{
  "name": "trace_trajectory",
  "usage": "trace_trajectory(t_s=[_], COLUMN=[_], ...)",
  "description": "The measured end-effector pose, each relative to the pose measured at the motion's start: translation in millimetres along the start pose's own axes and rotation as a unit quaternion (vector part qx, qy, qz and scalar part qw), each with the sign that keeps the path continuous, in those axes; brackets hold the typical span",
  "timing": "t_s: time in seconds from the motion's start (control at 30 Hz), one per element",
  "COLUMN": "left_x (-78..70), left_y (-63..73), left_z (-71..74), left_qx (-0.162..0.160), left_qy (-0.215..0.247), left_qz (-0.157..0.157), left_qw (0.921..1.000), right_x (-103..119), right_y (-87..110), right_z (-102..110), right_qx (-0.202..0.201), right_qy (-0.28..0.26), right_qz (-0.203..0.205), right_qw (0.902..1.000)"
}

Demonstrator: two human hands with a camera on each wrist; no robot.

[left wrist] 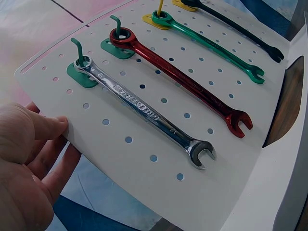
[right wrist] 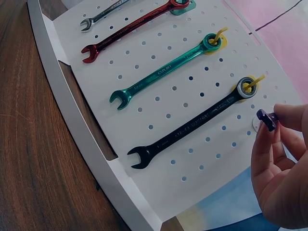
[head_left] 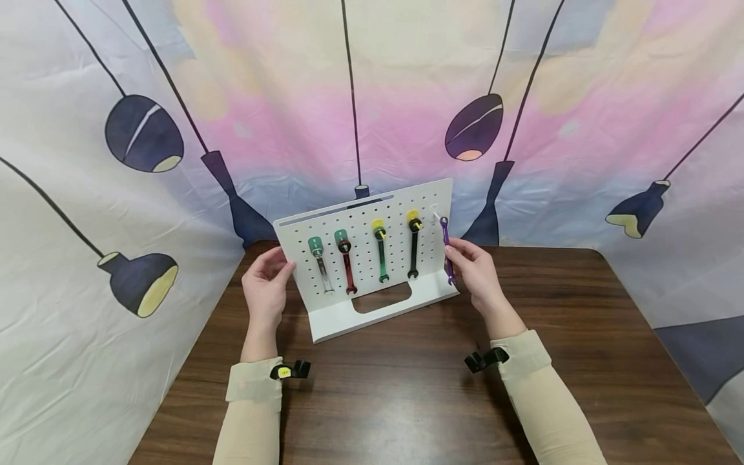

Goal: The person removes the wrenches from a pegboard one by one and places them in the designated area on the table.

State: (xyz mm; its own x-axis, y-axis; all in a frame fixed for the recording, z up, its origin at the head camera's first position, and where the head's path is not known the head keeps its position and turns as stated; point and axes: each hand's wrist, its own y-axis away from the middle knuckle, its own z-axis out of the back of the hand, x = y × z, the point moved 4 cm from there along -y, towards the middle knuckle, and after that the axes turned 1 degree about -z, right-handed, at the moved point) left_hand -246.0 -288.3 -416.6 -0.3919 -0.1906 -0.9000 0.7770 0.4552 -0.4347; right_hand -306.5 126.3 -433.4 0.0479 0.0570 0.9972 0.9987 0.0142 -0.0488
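1. From my end of the feed, the two hands are well apart, one at each side of the white pegboard, which stands on the brown wooden table.
2. I see the left hand pinching the board's left edge, thumb on the front face, other fingers behind it.
3. The right hand pinches the purple wrench by its shaft, between thumb and fingers, in front of the board's right edge.
4. The wrench's ring end points up, right by the white hook at upper right; I can't quite tell from here whether the ring is over the hook or only beside it.
5. Four more wrenches hang in a row by their ring ends, open jaws down. The silver wrench and red wrench are on green hooks; the green wrench and black wrench are on yellow hooks.
6. Behind the table I have a pastel cloth painted with dark hanging lamps.
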Motion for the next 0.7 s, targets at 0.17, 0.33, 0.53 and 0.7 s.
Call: trace_trajectory(t_s=[0.17,0.33,0.53,0.7], left_x=[-14.9,-16.0,5.1,15.7], left_y=[4.1,4.2,-2.2,-5.0], left_z=[-1.5,-1.6,0.2,2.9], left_qx=[0.006,0.004,-0.002,-0.002], left_qy=[0.006,0.005,0.003,0.007], left_qz=[-0.006,-0.002,0.003,0.000], left_qw=[0.9999,1.0000,1.0000,1.0000], right_x=[0.8,1.8,2.0,-1.6], right_y=[-0.8,-1.7,1.8,6.9], right_z=[0.7,0.5,1.5,3.0], right_qx=[0.000,0.001,-0.003,-0.003], right_qy=[-0.007,-0.003,0.006,0.027], right_qz=[0.002,0.006,0.004,-0.004], right_qw=[1.0000,1.0000,1.0000,0.9996])
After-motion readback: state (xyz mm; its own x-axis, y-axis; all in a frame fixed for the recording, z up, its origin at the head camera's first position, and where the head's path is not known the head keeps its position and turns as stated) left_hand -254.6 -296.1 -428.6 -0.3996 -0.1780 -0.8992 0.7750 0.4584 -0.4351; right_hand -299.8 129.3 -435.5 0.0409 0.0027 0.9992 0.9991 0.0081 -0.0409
